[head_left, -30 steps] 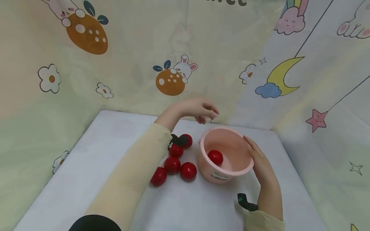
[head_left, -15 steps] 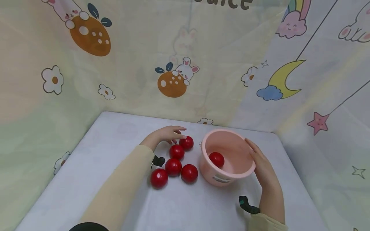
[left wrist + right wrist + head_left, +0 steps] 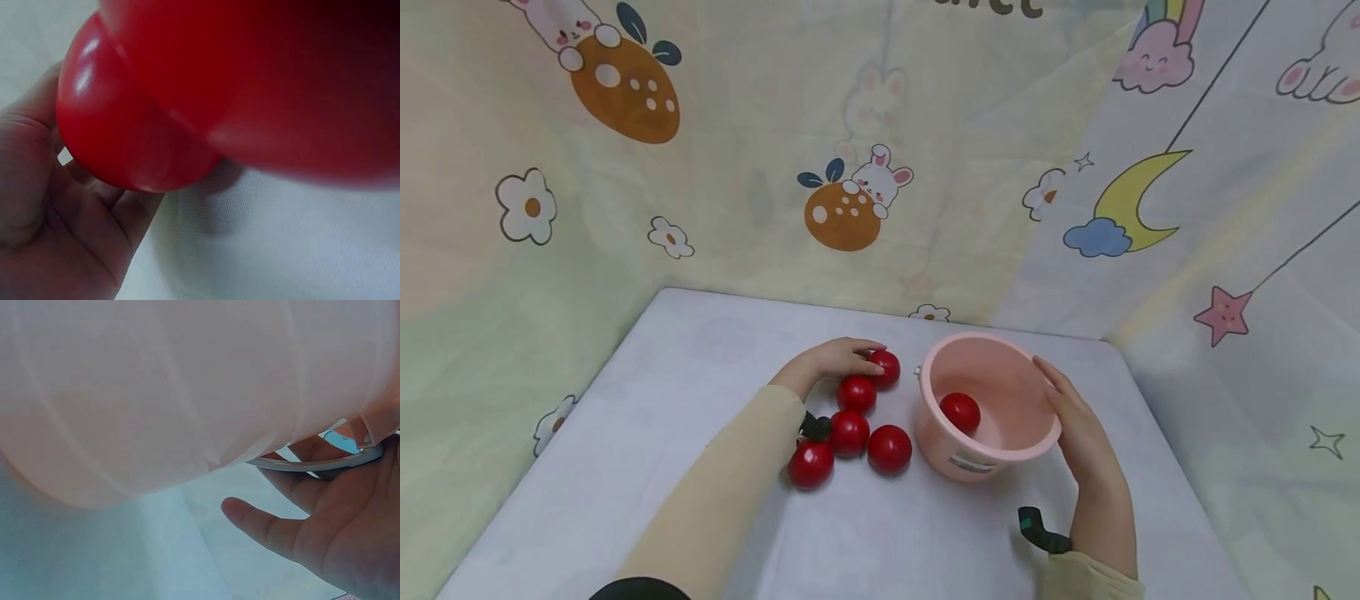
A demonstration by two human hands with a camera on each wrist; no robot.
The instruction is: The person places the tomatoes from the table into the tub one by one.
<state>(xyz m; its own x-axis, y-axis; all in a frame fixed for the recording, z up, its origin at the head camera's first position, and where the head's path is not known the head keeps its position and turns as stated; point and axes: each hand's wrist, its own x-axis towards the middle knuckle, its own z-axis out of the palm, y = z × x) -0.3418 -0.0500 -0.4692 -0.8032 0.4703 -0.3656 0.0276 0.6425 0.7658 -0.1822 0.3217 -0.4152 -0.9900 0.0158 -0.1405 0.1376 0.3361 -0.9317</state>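
In the head view, my left hand point(image 3: 831, 360) grips the farthest glossy red ball point(image 3: 886, 368) on the table. The left wrist view shows the thumb against one side of this ball point(image 3: 125, 131) and fingers curled beneath it; a nearer ball point(image 3: 269, 94) covers part of it. A pink bucket point(image 3: 943, 446) stands to the right, with one red ball point(image 3: 960, 412) inside. My right hand point(image 3: 1084, 433) rests against the bucket's right side at the rim, fingers mostly straight. In the right wrist view, the bucket's grey handle point(image 3: 312, 465) crosses the fingers.
Several more red balls lie close together on the white table point(image 3: 850, 542): one touches the gripped ball's side point(image 3: 857, 394), another sits nearest the bucket point(image 3: 890, 450). A patterned cloth point(image 3: 737, 192) hangs behind the table and along its sides.
My left hand has come from above the table's far edge, left of the bucket, down to the farthest red ball, and its fingers have closed round it. My right hand stays on the bucket.
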